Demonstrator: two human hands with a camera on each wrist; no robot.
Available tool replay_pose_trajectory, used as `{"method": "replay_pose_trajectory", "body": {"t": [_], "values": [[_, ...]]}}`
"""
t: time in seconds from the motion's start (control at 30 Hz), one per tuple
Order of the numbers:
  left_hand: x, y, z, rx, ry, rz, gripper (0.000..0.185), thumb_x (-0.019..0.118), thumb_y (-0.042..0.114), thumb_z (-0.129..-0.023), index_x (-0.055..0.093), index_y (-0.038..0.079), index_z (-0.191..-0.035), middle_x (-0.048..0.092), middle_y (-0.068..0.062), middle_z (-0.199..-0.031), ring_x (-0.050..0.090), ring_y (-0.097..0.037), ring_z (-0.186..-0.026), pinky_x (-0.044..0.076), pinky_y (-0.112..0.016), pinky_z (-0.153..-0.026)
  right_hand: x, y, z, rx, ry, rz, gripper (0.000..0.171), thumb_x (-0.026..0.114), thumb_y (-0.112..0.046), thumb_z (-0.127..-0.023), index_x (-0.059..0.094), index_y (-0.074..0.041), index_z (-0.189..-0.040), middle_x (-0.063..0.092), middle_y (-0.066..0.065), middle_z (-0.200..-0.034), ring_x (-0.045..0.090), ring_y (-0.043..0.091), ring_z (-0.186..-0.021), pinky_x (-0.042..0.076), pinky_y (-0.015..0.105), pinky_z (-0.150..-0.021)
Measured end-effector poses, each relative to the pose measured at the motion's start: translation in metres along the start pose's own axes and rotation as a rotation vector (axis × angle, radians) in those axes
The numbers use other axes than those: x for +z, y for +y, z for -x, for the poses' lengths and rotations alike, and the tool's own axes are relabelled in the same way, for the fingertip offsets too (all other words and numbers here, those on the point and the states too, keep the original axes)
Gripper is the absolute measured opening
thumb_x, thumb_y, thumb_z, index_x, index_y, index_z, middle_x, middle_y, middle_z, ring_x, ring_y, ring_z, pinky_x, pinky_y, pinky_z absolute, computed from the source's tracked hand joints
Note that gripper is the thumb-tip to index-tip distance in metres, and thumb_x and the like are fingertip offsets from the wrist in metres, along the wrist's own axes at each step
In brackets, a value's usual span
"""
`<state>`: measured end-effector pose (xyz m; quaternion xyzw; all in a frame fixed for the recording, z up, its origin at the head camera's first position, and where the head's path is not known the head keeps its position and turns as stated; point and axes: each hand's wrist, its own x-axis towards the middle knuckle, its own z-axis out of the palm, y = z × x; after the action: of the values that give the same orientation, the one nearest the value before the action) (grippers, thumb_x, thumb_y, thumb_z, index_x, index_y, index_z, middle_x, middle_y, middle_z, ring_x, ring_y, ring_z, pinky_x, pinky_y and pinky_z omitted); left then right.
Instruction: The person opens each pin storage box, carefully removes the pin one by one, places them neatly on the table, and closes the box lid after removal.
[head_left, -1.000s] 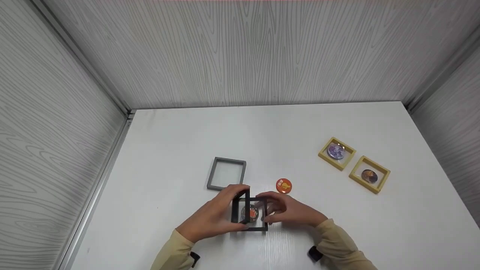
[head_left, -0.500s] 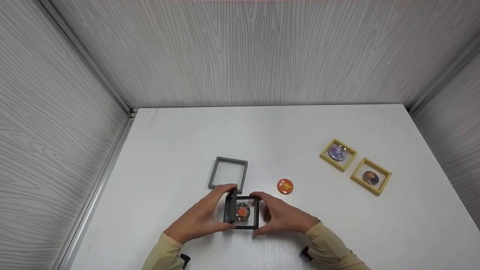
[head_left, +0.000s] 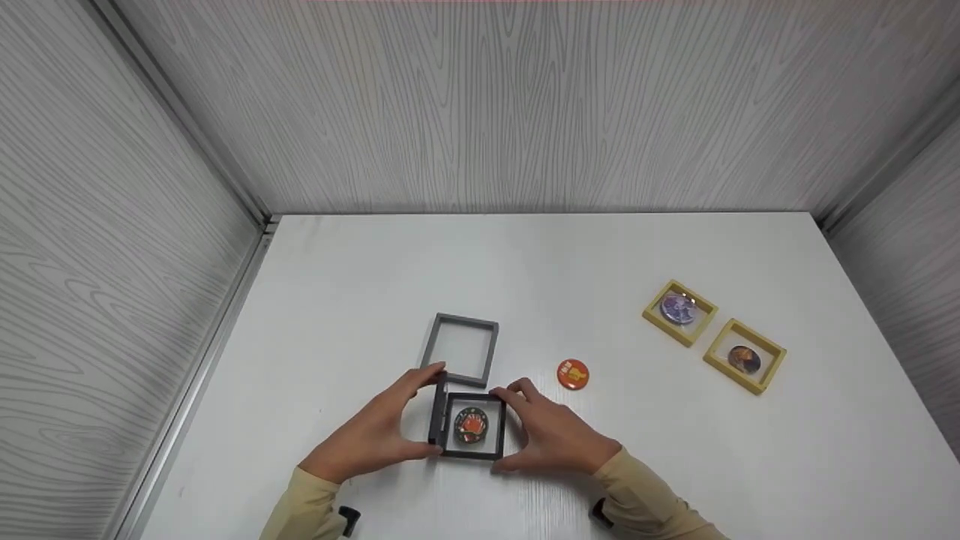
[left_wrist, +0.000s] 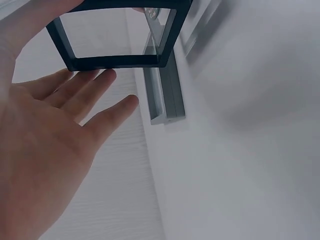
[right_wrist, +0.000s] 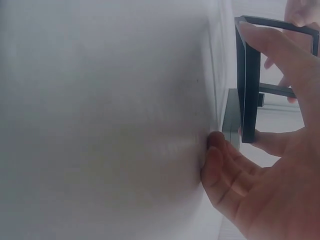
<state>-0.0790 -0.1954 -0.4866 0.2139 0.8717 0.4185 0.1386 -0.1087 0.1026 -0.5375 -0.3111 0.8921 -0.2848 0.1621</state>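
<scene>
A: Head view: where's the black case?

B: The black case (head_left: 474,454) is at the lower middle of the frame, unfolded: one half faces up, the other stands on edge along its left side. A round red-centred badge (head_left: 471,425) shows within the face-up half.

A: And the hands?

B: The left hand (head_left: 367,441) grasps the standing half between fingers and thumb. The right hand (head_left: 556,436) pinches the face-up half at its right side.

A: What else is on the bench (head_left: 555,285)?

B: A grey frame (head_left: 490,355) just above the case, an orange badge (head_left: 573,374) right of centre, and farther right an upper yellow frame (head_left: 665,330) with a purple badge (head_left: 678,308) and a lower yellow frame (head_left: 733,374) with a brownish badge (head_left: 744,359).

A: Left wrist view?

B: The left hand fills the left side; the case spans the top, fingertips at its lower edge. The grey frame shows partly behind it, upper middle.

A: Right wrist view?

B: The right hand enters from the right, thumb on the upper end of a black side, one finger at its lower end. Its other fingers curl below.
</scene>
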Motion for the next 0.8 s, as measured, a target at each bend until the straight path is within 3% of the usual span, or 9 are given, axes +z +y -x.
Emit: {"method": "replay_pose_trajectory", "body": {"t": [0.27, 0.67, 0.8], "values": [[-0.004, -0.007, 0.004, -0.039, 0.009, 0.01, 0.109, 0.094, 0.012, -0.077, 0.032, 0.023, -0.166, 0.047, -0.005, -0.165, 0.04, -0.02, -0.157, 0.038, -0.048, -0.128, 0.007, -0.005, -0.007, -0.011, 0.03, 0.064, 0.104, 0.09, -0.061, -0.074, 0.048, -0.013, -0.157, 0.051, 0.004, -0.136, 0.054, 0.01, -0.094, 0.055, 0.028, -0.079], [-0.001, -0.014, 0.006, -0.053, 0.032, 0.037, 0.107, 0.095, 0.008, -0.074, 0.037, 0.02, -0.163, 0.048, -0.006, -0.164, 0.04, -0.024, -0.157, 0.038, -0.052, -0.127, 0.012, -0.009, -0.01, -0.014, 0.042, 0.109, 0.103, 0.091, -0.06, -0.073, 0.05, -0.015, -0.156, 0.051, 0.006, -0.133, 0.057, 0.013, -0.097, 0.058, 0.032, -0.084], [-0.002, -0.014, 0.006, -0.058, 0.031, 0.042, 0.107, 0.095, 0.007, -0.073, 0.038, 0.025, -0.162, 0.048, -0.006, -0.164, 0.04, -0.024, -0.158, 0.038, -0.053, -0.127, 0.014, -0.011, -0.012, -0.012, 0.048, 0.118, 0.103, 0.092, -0.06, -0.072, 0.051, -0.015, -0.155, 0.05, 0.006, -0.132, 0.056, 0.013, -0.097, 0.058, 0.032, -0.083]]}}
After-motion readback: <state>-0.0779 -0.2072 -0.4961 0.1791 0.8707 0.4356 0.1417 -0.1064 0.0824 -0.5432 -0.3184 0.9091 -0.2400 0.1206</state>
